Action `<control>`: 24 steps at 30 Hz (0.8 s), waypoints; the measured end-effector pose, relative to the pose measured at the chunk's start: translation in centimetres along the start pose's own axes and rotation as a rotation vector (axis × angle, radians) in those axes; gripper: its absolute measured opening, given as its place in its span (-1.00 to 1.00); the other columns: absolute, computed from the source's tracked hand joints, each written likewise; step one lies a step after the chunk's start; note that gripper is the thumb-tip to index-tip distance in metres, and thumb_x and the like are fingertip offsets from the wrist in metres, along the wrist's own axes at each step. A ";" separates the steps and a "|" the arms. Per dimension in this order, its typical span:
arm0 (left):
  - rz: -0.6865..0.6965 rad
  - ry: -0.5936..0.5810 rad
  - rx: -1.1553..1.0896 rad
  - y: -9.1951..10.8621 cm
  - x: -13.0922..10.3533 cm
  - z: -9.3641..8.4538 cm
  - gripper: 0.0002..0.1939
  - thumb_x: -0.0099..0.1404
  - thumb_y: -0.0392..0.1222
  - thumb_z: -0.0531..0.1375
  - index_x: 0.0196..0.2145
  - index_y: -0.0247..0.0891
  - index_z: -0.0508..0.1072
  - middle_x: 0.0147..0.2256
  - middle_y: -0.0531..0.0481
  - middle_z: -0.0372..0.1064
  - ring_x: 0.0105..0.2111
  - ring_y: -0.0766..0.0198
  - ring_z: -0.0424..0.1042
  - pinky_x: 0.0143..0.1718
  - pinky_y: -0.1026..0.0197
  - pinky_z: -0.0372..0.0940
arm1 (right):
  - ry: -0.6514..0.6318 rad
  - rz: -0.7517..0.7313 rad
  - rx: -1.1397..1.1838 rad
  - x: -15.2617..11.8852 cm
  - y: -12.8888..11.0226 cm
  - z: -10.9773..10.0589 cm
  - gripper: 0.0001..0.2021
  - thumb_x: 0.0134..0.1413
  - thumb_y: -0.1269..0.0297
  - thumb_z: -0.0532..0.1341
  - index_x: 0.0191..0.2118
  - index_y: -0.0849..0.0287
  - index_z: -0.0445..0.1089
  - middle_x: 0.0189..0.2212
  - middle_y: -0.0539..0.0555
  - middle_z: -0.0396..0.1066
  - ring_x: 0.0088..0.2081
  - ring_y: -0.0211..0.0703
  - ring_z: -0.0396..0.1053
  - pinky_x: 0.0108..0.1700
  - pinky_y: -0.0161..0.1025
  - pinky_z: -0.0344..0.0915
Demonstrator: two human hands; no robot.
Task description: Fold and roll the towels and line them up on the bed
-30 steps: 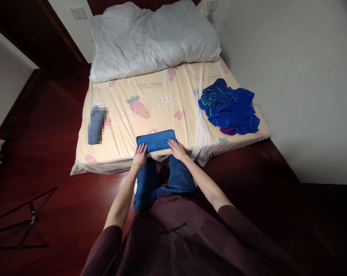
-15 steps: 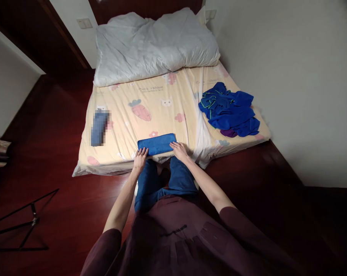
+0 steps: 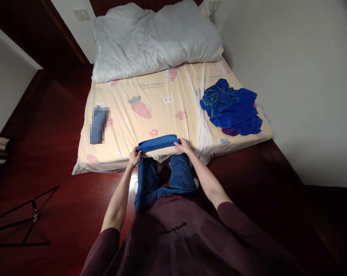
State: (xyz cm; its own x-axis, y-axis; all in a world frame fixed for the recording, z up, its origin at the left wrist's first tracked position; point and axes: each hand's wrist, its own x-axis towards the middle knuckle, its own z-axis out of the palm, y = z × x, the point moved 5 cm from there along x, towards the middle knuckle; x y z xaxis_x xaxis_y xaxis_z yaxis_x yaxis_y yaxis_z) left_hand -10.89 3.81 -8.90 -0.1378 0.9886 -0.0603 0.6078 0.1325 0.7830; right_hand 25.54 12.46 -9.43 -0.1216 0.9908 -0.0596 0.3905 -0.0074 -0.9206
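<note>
A folded blue cloth (image 3: 158,143) forms a narrow strip along the front edge of the bed. My left hand (image 3: 135,156) pinches its left end, thumb and fingers closed on the corner. At the opposite end, my right hand (image 3: 182,146) grips the right corner between thumb and fingers. A loose heap of blue cloths (image 3: 232,109) with green edging lies at the right of the bed, a bit of purple cloth (image 3: 230,132) showing beneath it.
The bed (image 3: 118,126) has a yellow patterned sheet. A grey-white quilt (image 3: 158,38) lies across its far end. On the left rests a pixelated blue-grey object (image 3: 98,125). A black metal stand (image 3: 33,209) is on the floor at the lower left; a wall (image 3: 291,96) borders the right.
The blue strip has become narrower, its near edge lifted and turned away from me. Both hands went from lying on the cloth to gripping its ends, slightly farther apart.
</note>
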 end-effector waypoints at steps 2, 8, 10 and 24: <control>-0.044 0.019 -0.059 -0.4 0.0 0.0 -0.55 0.35 -0.01 0.13 0.09 -0.31 0.43 -0.16 -0.19 0.56 -0.15 0.03 0.56 -0.04 0.00 0.47 | 0.023 0.032 0.076 0.0 0.3 0.1 -0.78 0.04 0.07 0.32 -0.39 0.08 0.37 -0.41 0.02 0.51 -0.31 -0.10 0.46 -0.17 -0.20 0.46; -0.049 0.027 -0.061 -0.8 0.2 0.0 -0.59 0.35 0.02 0.14 0.04 -0.26 0.42 -0.17 -0.19 0.55 -0.13 0.01 0.56 -0.05 0.01 0.45 | 0.057 0.036 0.125 0.2 0.2 0.3 -0.77 0.05 0.04 0.31 -0.37 0.08 0.37 -0.39 0.01 0.47 -0.28 -0.11 0.44 -0.16 -0.23 0.45; -0.026 0.025 -0.021 -0.8 0.3 -0.3 -0.58 0.35 0.03 0.15 0.05 -0.27 0.42 -0.14 -0.22 0.56 -0.10 -0.03 0.56 -0.02 -0.02 0.43 | 0.061 0.027 0.095 0.5 0.2 0.3 -0.78 0.08 0.06 0.31 -0.32 0.10 0.42 -0.34 0.03 0.50 -0.23 -0.09 0.46 -0.11 -0.21 0.46; -0.085 0.039 0.089 -0.2 0.7 -0.3 -0.71 0.42 -0.11 0.12 0.03 -0.25 0.42 -0.15 -0.23 0.57 -0.09 -0.06 0.57 0.06 -0.06 0.41 | 0.024 0.081 -0.117 1.8 -0.1 0.6 -0.72 0.24 0.21 0.24 -0.03 0.23 0.52 -0.11 0.17 0.59 -0.08 -0.08 0.53 0.06 -0.19 0.45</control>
State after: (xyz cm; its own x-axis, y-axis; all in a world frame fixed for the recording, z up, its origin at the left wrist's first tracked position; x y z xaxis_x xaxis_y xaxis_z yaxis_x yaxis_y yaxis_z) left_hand -11.32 4.50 -8.89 -0.2215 0.9701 -0.0988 0.6596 0.2237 0.7175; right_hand 24.71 14.14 -9.72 -0.0639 0.9906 -0.1211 0.5017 -0.0730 -0.8620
